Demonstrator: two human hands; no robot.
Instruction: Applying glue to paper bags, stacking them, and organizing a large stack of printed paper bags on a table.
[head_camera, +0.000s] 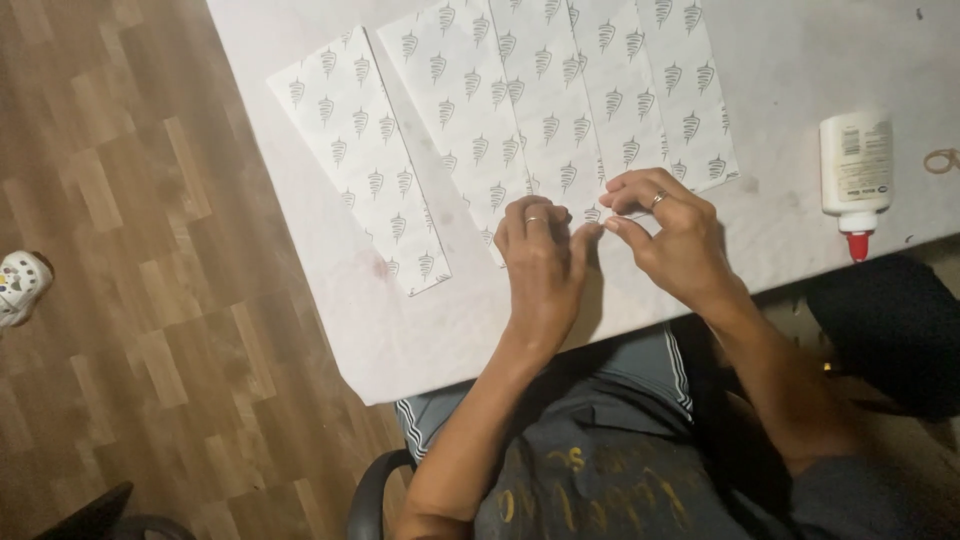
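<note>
Both hands meet at the near edge of the printed paper sheets (560, 110): left hand (542, 262) pressing flat, right hand (668, 235) pinching the paper's edge. One sheet (365, 170) lies apart left; glue bottle (855, 175) waits capped, far right.

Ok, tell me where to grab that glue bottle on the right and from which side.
Take the glue bottle around its wide white body, coming from above with fingers across its short width. It lies flat on the white table with its red nozzle pointing at the near edge, so the long flat sides are free. The nozzle is too narrow for a sure hold. The right hand is nearest.
</note>
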